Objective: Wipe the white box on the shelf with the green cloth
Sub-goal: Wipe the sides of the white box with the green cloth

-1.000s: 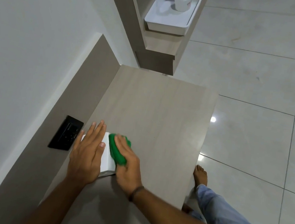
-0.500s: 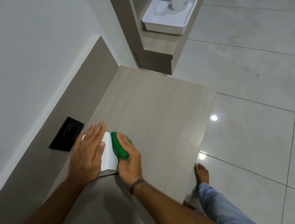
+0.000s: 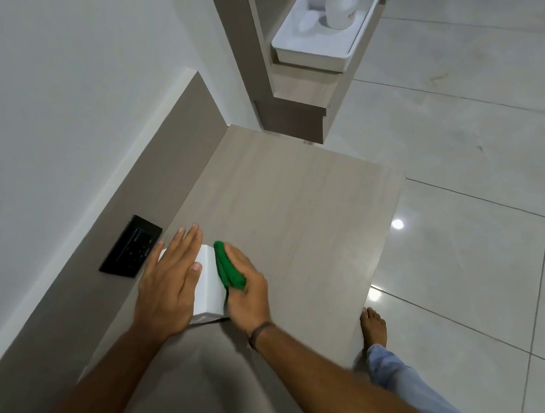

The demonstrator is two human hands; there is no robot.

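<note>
Pale wood shelf [image 3: 298, 209] beside a grey wall: the left hand [image 3: 169, 283] lies flat and open atop the white box [image 3: 209, 284] near a black socket [image 3: 131, 246], while the right hand [image 3: 248, 292] presses the bunched green cloth [image 3: 227, 267] against the box's right side.

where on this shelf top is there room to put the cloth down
Free: the wide stretch of shelf beyond both hands, out to its far and right edges. Crowded: the near left corner, where the left hand, white box, green cloth and right hand bunch together.
</note>
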